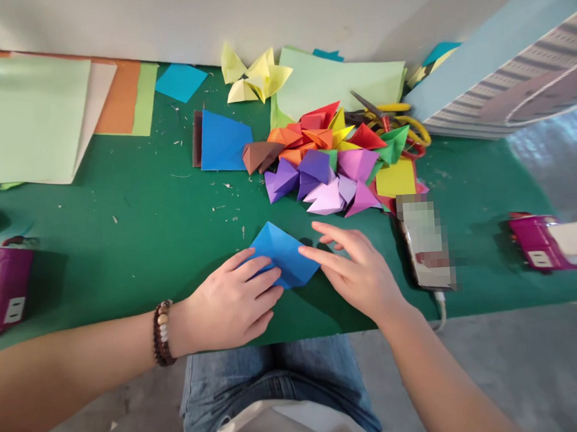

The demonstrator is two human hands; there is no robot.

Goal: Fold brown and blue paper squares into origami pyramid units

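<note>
A blue square of paper (291,260) lies turned cornerwise near the front edge of the green table, with a crease running down from its top corner. My left hand (237,299) rests on its left side, fingers stretched over it. At the right corner, my right hand (359,269) touches the paper with the tip of an extended finger; its other fingers are apart. Behind the hands, folded paper pieces (315,165) in purple, pink, orange, red and green form a heap. A blue paper stack (224,142) sits to its left, by a folded brown piece (261,156).
Scissors (384,115) with yellow and red handles lie behind the heap. A phone (423,243) with a cable lies right of my right hand. Purple power sockets (4,289) stand at the left. Large paper sheets (28,114) and yellow folded pieces (255,74) line the wall.
</note>
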